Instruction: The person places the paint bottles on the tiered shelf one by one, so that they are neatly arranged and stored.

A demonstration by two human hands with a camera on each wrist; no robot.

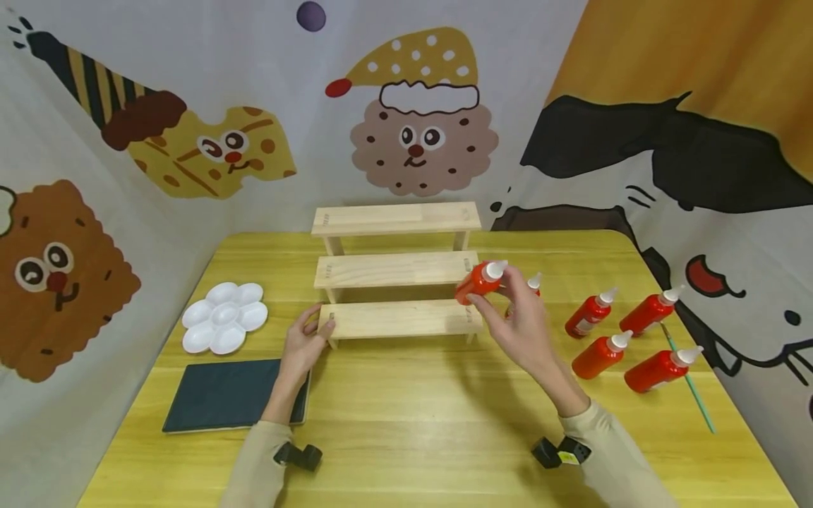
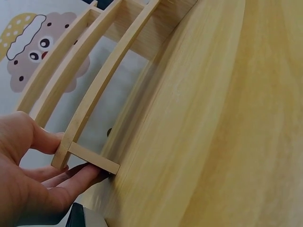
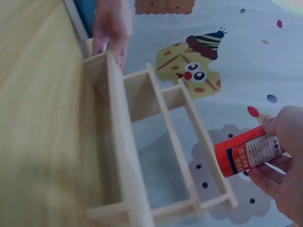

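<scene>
A three-step wooden display rack (image 1: 406, 319) stands at the middle of the table. At its left end my left hand (image 1: 305, 346) grips the lowest step, thumb on top and fingers underneath, as the left wrist view (image 2: 35, 175) shows. My right hand (image 1: 524, 324) holds a red squeeze bottle (image 1: 478, 281) with a white nozzle, tilted, over the right end of the rack. In the right wrist view this bottle (image 3: 246, 151) shows a printed label and hangs apart from the steps. Another red bottle (image 1: 535, 282) is partly hidden behind my right hand.
Several more red bottles (image 1: 597, 356) stand at the right, beside a thin green paintbrush (image 1: 699, 398). To the left lie a white flower-shaped palette (image 1: 225, 317) and a dark rectangular board (image 1: 222, 395). A printed curtain (image 1: 254, 42) hangs behind the table.
</scene>
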